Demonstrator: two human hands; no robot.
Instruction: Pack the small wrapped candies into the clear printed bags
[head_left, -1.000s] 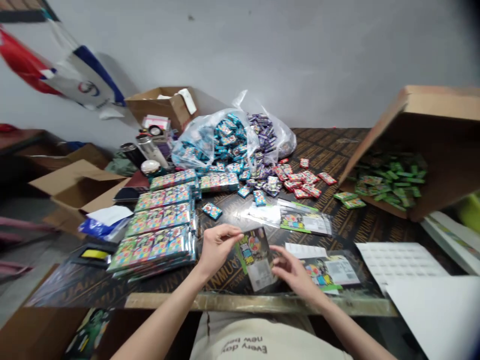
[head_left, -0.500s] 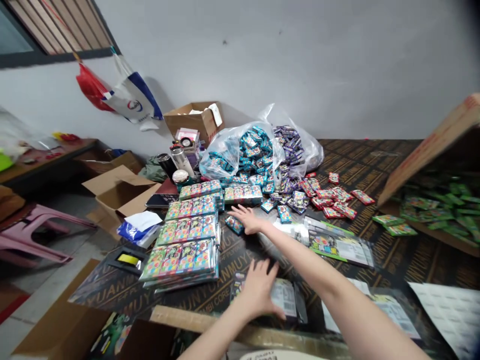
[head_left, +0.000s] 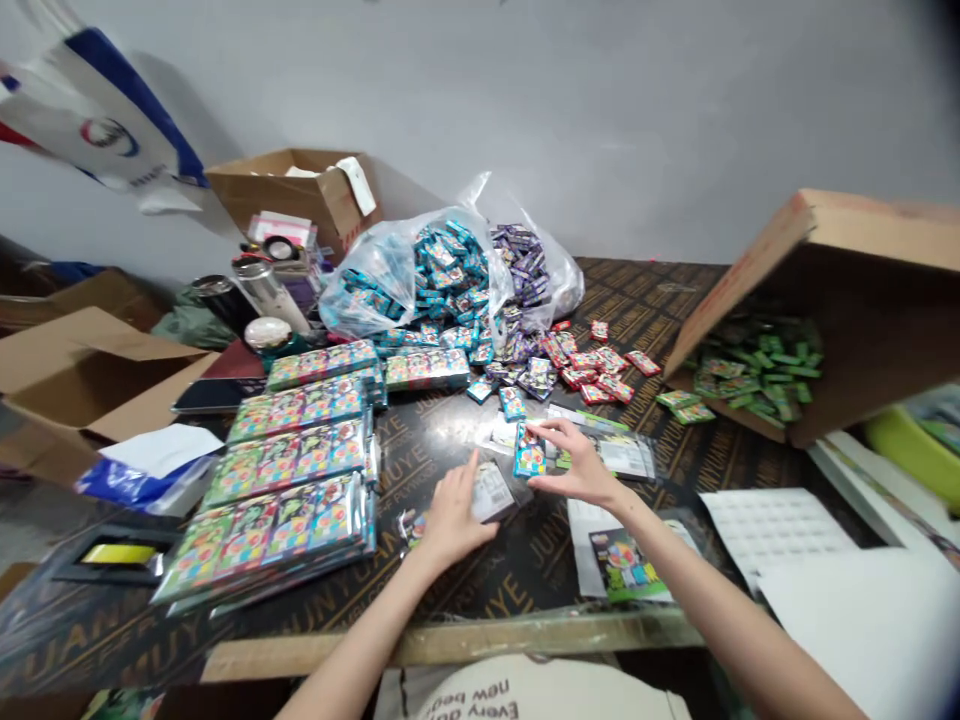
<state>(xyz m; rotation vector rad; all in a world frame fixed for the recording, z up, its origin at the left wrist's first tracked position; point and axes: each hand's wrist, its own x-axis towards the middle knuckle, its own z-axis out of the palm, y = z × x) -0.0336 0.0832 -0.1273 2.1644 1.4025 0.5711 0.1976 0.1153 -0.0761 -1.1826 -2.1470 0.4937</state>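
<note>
In the head view, my right hand (head_left: 577, 463) grips a small blue box (head_left: 529, 450) with a colourful print, between thumb and fingers, above the table. My left hand (head_left: 454, 515) lies palm down with fingers stretched out, over a flat printed packet in clear plastic (head_left: 493, 490). Part of that packet is hidden under the hand. Another blue box (head_left: 512, 403) lies just beyond the held one. To the left stand stacks of wrapped multi-coloured box sets (head_left: 292, 520).
Clear bags of blue boxes (head_left: 450, 265) and purple boxes (head_left: 519, 262) sit at the back. Red boxes (head_left: 592, 365) lie loose beside them. A tipped carton (head_left: 862, 225) with green boxes (head_left: 757, 365) stands right. White sheets (head_left: 780, 535) lie at the right front.
My right hand has taken hold of a blue box near the stacks and brought it toward the middle. My left hand is still over the plastic packet. The view has turned right.
</note>
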